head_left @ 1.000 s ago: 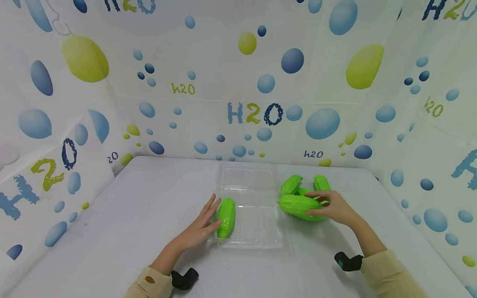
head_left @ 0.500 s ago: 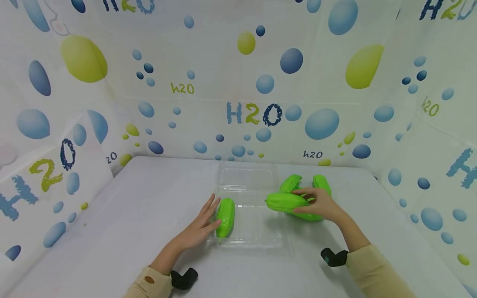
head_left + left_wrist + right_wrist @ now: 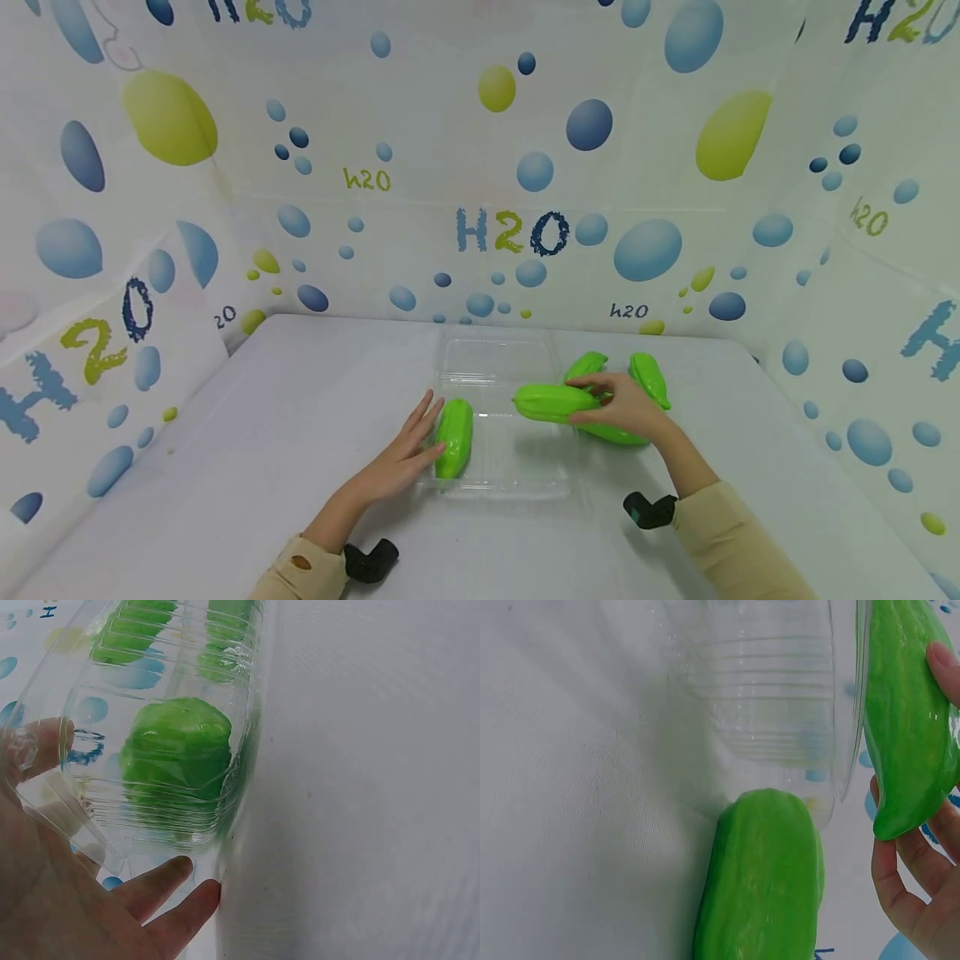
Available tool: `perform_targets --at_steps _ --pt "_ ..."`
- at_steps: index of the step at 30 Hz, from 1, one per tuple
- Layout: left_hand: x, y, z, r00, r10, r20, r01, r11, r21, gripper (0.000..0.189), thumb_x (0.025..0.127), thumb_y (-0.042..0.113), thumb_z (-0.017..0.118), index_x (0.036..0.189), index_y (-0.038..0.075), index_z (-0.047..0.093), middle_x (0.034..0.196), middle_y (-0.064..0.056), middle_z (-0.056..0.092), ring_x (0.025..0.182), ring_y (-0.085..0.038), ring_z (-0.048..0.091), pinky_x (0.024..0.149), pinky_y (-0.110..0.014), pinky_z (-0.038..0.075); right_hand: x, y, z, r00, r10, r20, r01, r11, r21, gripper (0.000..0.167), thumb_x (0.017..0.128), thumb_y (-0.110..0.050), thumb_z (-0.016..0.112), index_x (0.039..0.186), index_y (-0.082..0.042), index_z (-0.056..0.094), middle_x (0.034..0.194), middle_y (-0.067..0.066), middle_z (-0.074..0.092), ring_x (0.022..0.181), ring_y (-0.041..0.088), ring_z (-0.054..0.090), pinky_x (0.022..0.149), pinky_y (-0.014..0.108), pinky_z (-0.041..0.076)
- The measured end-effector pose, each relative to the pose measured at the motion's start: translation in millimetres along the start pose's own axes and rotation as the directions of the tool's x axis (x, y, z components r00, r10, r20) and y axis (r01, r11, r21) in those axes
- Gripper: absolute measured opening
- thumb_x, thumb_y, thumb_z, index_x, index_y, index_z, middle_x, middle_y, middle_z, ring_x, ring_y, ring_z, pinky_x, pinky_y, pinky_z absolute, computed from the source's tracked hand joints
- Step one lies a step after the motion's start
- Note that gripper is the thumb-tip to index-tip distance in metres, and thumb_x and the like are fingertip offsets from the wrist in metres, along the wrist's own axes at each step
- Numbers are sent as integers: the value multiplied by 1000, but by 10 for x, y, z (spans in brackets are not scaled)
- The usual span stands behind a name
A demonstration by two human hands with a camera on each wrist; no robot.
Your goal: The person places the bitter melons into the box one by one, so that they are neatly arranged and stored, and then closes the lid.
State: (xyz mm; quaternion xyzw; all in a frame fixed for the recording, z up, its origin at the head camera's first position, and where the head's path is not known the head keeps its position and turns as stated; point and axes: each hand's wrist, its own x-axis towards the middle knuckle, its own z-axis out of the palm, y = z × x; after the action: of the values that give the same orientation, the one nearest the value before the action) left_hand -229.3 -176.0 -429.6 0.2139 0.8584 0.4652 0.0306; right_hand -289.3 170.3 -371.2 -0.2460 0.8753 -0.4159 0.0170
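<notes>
My right hand (image 3: 626, 408) holds a ridged, glossy green gourd (image 3: 547, 403) between thumb and fingers, raised over the right side of a clear plastic clamshell box (image 3: 517, 471). In the right wrist view, the held gourd (image 3: 907, 712) has its curved tip by the fingers. Another green gourd (image 3: 454, 437) lies lengthwise along the box's left wall. My left hand (image 3: 397, 467) rests at that wall with fingers extended, its thumb over the rim near this gourd. Seen from the left wrist, the gourd's rounded end (image 3: 176, 750) shows through the ridged plastic.
Right of the box, one green gourd (image 3: 615, 433) lies on the white table (image 3: 300, 400), partly behind my right hand. Two more gourds sit behind it, one at the back (image 3: 585, 365) and one farther right (image 3: 649, 383). The box's lid (image 3: 495, 358) lies folded back.
My right hand has lifted a gourd from the pile and carried it left over the box. The left hand and the gourd in the box have stayed in place.
</notes>
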Motion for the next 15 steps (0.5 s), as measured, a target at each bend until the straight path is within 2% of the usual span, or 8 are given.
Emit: perform_targets --at_steps 6,7,10,13,15 --pt "2 9 4 1000 3 -2 -3 1000 2 63 96 26 45 148 13 11 153 -9 -6 138 -33 1 100 -58 24 54 -23 53 1000 -11 21 9 998 54 51 70 -29 80 115 -10 64 113 6 61 93 23 57 75 34 49" --pt "-9 61 -7 1000 -3 3 3 1000 -3 63 96 24 45 148 11 12 153 -11 -6 137 -34 1 100 -58 24 52 -61 57 1000 -13 22 12 998 62 50 71 -26 80 116 -8 64 113 8 61 93 24 57 75 35 49" --pt "-9 72 -5 1000 -2 3 2 1000 1 63 97 23 45 148 10 11 152 -12 -6 137 -35 1 100 -58 24 74 -75 78 1000 -15 22 14 998 63 50 71 -26 79 115 -9 64 113 7 61 94 23 57 76 34 49" --pt "-7 72 -6 1000 -5 1 5 1000 5 63 97 24 45 148 11 11 152 -11 -6 137 -34 1 100 -58 24 104 -89 104 999 -17 28 15 997 72 49 72 -25 79 116 -10 64 114 7 60 96 24 56 77 34 48" --pt "7 16 6 1000 -3 -3 3 1000 11 63 96 26 45 148 13 11 153 -9 -6 138 -32 1 100 -58 25 136 -51 130 999 -17 35 15 997 74 50 72 -28 79 117 -11 64 115 6 60 97 23 56 78 33 48"
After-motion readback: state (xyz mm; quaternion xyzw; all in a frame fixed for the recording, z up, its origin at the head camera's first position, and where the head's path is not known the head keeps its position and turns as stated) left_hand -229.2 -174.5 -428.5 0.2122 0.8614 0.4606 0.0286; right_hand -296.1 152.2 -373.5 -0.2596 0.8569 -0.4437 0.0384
